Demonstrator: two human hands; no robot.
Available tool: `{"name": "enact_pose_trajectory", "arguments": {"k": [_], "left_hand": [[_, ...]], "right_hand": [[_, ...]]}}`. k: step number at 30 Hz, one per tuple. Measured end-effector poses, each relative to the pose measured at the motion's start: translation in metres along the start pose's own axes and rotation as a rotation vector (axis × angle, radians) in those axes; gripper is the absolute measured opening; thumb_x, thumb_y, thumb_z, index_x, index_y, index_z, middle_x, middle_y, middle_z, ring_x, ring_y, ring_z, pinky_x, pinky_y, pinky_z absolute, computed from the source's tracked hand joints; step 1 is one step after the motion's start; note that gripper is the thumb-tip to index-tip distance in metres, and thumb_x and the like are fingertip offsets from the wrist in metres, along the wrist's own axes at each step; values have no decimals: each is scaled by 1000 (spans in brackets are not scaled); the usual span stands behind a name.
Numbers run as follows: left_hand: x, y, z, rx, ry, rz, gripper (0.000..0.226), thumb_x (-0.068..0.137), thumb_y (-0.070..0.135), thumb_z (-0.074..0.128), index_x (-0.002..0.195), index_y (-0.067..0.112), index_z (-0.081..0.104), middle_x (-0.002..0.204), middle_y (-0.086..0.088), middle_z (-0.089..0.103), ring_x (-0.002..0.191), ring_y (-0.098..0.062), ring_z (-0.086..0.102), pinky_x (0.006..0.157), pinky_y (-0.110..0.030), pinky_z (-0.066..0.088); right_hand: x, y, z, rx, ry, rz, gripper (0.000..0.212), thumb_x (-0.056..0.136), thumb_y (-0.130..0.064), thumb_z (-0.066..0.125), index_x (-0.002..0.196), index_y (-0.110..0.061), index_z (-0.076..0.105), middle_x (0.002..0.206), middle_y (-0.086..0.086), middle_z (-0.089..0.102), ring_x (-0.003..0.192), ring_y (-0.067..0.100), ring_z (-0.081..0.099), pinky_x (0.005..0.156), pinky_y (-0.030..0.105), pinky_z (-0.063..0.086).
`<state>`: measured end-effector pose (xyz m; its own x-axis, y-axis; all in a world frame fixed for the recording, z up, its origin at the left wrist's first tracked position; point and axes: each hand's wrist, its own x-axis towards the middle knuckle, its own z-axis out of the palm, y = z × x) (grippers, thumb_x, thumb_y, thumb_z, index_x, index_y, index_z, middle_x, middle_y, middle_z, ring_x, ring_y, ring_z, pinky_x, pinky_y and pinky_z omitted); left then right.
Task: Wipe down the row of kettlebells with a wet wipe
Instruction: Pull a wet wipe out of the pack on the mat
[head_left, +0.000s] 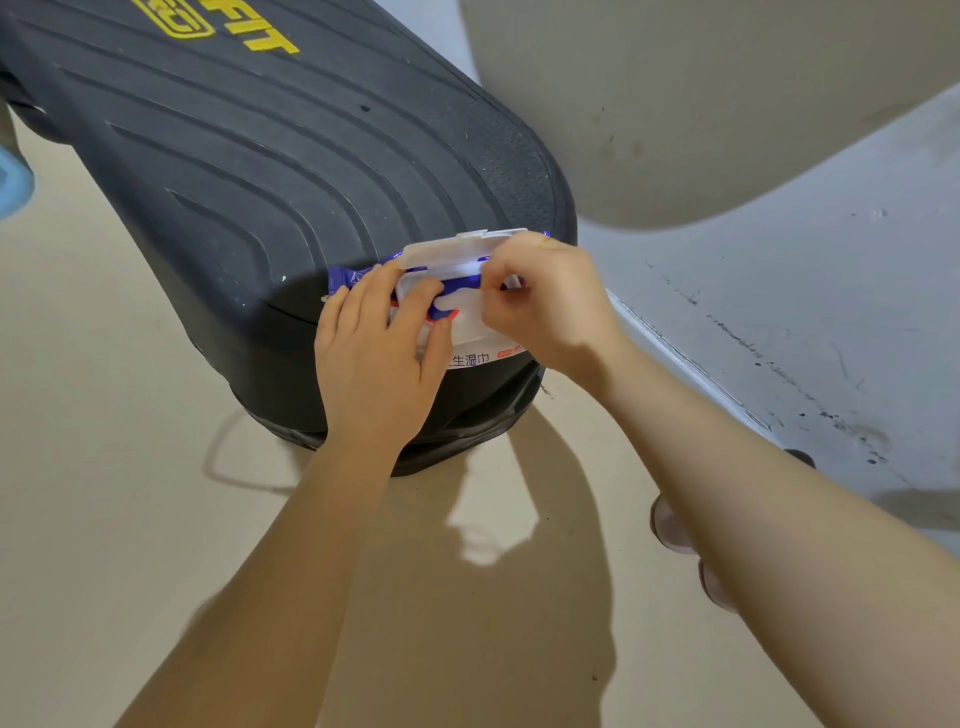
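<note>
A: Where does the pack of wet wipes (470, 340) sit, and how close to an edge?

B: Right at the near, rounded end of the black step bench (291, 171), with its near side reaching the rim where the ribbed top curves down. Past that rim the bench drops to the beige floor (104, 415).

A: And the hands?

B: The left hand (376, 358) lies flat on the left part of the pack, fingers nearly straight and spread, pressing it down. The right hand (540, 301) comes in from the right with its fingers curled at the pack's opening, just under the raised lid (457, 249). What the fingertips pinch there is hidden, so I cannot tell whether a wipe is between them.

A: The lid is up?

B: Yes, one white plastic flip lid, tilted back toward the far side.

A: How much room is around them?

B: Bare floor spreads to the left and near side of the bench. To the right a grey-white wall (805, 312) runs close, with a narrow strip of floor between it and the bench end. A large pale rounded shape (675, 104) hangs over the far right; I cannot tell what it is.

A: Counts?

B: One pack, one lid, one bench, two hands. No kettlebells appear in this view. Two pinkish shapes (670, 525) lie on the floor beside the right forearm, possibly footwear, too hidden to name.
</note>
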<state>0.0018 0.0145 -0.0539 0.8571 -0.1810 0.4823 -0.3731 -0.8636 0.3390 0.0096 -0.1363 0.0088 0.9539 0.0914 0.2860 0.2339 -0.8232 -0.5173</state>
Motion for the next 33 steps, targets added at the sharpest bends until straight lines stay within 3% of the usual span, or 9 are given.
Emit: {"name": "enact_pose_trajectory", "arguments": {"k": [4,9,14,18,22,24,26,30,33], "left_hand": [[-2,-2,0,81,-14,45,46,98,43,23,120,20,56,128,-12,59,113,-31,58,97,-43,41],[-4,-5,0,116,-39,103,35,98,40,26,129,32,41,136,-16,52,117,-35,55,94,-48,42],[-3,-3,-1,102,-93,19,38,98,42,27,124,30,51,134,-13,53,118,-33,54,95,-45,39],[-1,7,-1,112,-116,-49,38,95,40,36,126,20,47,144,-17,43,120,-35,52,94,-48,40],[9,20,-3,213,-103,-48,27,91,31,52,115,19,53,150,-13,33,114,-34,53,87,-47,43],[5,21,0,257,37,77,17,88,21,56,104,23,52,145,-6,37,116,-28,49,89,-43,36],[1,21,4,258,145,234,29,83,11,57,105,27,49,136,0,37,117,-24,41,91,-41,28],[-1,20,2,302,34,305,52,80,8,56,128,22,44,107,-1,61,98,-20,49,86,-36,28],[9,35,-9,288,-83,179,28,87,23,51,113,14,58,90,-5,71,89,-25,63,90,-36,34]], "right_hand": [[-10,4,-6,691,-12,493,26,79,-2,55,62,-21,60,74,4,62,70,15,56,63,24,46],[-12,-3,-10,758,-50,504,27,87,-1,51,67,-19,58,74,2,62,67,12,57,62,21,46],[-12,-10,-26,1037,162,644,18,90,-2,36,82,-12,49,74,10,58,70,20,58,70,28,48],[-20,-12,-38,966,411,727,24,93,-5,28,79,-15,44,71,1,52,59,7,53,58,21,47],[-22,-1,-55,847,673,774,18,89,-6,27,86,-10,44,73,4,49,55,12,45,51,22,39],[-25,-1,-59,779,666,813,20,92,-12,28,81,-19,43,81,5,50,67,16,47,60,26,39],[-28,1,-60,747,644,859,23,91,-12,27,75,-22,40,73,3,49,62,17,46,56,25,37],[-36,15,-63,643,561,959,16,77,-11,27,74,-15,42,69,5,46,61,21,44,56,25,34],[-56,22,-63,538,534,1004,19,74,-14,26,77,-12,44,78,10,51,68,23,47,60,27,36]]}}
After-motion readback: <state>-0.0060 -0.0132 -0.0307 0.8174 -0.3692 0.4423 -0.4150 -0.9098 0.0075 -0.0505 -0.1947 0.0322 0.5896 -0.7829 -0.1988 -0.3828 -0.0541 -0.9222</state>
